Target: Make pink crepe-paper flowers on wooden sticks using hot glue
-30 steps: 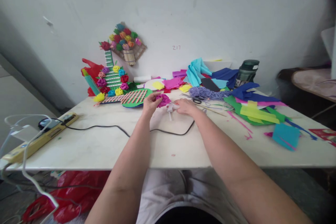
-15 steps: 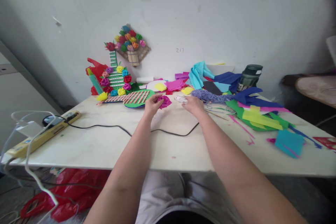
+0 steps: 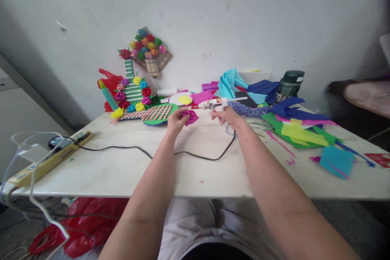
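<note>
My left hand (image 3: 176,119) is closed on a magenta paper flower (image 3: 191,116) just above the white table (image 3: 122,170). My right hand (image 3: 227,116) grips a white glue gun (image 3: 215,104), lifted off the table with its nozzle pointing left toward the flower. The gun's black cord (image 3: 195,155) trails from my right hand across the table to the left. A short gap separates the nozzle from the flower.
A paper-flower craft with a green woven base (image 3: 143,105) stands beyond my left hand. Coloured paper scraps (image 3: 292,130), purple yarn (image 3: 248,109) and a dark green jar (image 3: 289,84) lie at the right. A yellow power strip (image 3: 45,160) rests at the table's left edge.
My right hand picked the glue gun up off the table and raised it, nozzle toward the flower. My left hand kept the flower almost still.
</note>
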### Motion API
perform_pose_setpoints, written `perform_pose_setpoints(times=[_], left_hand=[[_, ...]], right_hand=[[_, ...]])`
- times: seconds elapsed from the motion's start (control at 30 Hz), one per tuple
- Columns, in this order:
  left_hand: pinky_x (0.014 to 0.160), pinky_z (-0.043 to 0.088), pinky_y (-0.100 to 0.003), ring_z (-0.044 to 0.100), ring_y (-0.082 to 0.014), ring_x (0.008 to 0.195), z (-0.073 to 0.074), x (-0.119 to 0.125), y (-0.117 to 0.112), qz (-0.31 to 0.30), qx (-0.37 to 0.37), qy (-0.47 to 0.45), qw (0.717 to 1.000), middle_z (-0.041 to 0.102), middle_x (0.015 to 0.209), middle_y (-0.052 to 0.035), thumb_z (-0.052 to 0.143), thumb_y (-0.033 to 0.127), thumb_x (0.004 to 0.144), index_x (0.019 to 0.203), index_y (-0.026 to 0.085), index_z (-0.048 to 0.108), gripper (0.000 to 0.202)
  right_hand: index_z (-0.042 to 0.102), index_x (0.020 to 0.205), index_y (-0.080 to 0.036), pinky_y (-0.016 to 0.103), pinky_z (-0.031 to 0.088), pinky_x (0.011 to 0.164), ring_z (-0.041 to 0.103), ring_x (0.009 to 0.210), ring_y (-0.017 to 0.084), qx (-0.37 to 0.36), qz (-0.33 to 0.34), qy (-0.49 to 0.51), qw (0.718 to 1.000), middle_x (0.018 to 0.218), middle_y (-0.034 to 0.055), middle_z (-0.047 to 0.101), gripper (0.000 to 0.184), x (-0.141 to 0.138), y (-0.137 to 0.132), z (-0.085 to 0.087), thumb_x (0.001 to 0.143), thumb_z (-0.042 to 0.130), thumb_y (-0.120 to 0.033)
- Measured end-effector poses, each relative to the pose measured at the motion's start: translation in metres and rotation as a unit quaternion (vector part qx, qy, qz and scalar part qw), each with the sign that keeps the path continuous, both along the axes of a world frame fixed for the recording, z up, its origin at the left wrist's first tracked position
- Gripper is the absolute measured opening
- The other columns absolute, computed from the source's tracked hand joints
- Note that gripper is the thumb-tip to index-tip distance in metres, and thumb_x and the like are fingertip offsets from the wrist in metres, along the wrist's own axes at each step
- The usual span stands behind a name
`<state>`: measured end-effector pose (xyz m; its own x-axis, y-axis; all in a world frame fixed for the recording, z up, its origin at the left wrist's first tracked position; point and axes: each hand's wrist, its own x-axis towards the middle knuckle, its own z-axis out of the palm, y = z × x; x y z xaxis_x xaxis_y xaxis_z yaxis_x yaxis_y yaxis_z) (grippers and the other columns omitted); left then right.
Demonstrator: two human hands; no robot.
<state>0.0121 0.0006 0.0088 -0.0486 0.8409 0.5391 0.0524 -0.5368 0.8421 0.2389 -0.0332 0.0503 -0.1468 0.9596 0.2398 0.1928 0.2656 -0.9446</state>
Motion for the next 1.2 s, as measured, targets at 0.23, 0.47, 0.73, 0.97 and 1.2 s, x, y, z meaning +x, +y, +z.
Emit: perform_pose_setpoints(times=[0.23,0.47,0.73,0.97,1.2], left_hand=[[0.067,0.054,-0.029,0.065,-0.0181,0.074,0.0016,0.0026,-0.0031,-0.009,-0.002,0.001,1.000,0.069,0.080,-0.0066,0.075,0.033,0.060,0.092,0.014,0.069,0.038],[0.070,0.054,-0.030,0.065,-0.0185,0.075,0.0013,0.0035,-0.0031,-0.011,-0.002,0.009,1.000,0.070,0.082,-0.0073,0.076,0.033,0.060,0.094,0.015,0.069,0.040],[0.071,0.054,-0.030,0.065,-0.0182,0.076,0.0011,0.0043,-0.0027,-0.020,-0.006,0.001,1.000,0.070,0.085,-0.0072,0.077,0.034,0.059,0.095,0.014,0.069,0.042],[0.071,0.054,-0.031,0.065,-0.0181,0.076,0.0017,0.0056,-0.0045,-0.024,-0.007,-0.015,1.000,0.069,0.084,-0.0070,0.077,0.034,0.059,0.095,0.014,0.069,0.042],[0.073,0.055,-0.032,0.066,-0.0190,0.078,0.0026,0.0068,-0.0050,-0.034,-0.015,-0.027,0.999,0.069,0.085,-0.0075,0.078,0.035,0.058,0.095,0.013,0.069,0.044]], right_hand=[[0.058,0.067,-0.013,0.020,0.030,0.036,0.038,0.039,0.004,0.005,0.019,-0.017,1.000,0.060,0.0019,0.063,0.026,-0.0018,0.0007,0.0002,0.062,0.072,-0.035],[0.053,0.063,-0.015,0.020,0.031,0.038,0.039,0.038,0.005,0.020,0.022,-0.029,0.999,0.047,-0.0033,0.053,0.022,-0.0009,0.0012,-0.0003,0.063,0.070,-0.029],[0.054,0.063,-0.015,0.020,0.031,0.037,0.040,0.039,0.007,0.010,0.000,-0.045,0.999,0.044,-0.0035,0.050,0.022,-0.0003,0.0050,-0.0042,0.063,0.071,-0.030],[0.054,0.064,-0.016,0.020,0.031,0.035,0.038,0.038,0.006,0.007,-0.018,-0.048,0.999,0.045,-0.0043,0.050,0.021,-0.0027,0.0031,-0.0025,0.063,0.070,-0.029],[0.054,0.066,-0.015,0.019,0.029,0.033,0.037,0.037,0.005,0.010,-0.013,-0.040,0.999,0.054,-0.0027,0.055,0.022,-0.0037,0.0061,-0.0048,0.062,0.072,-0.028]])
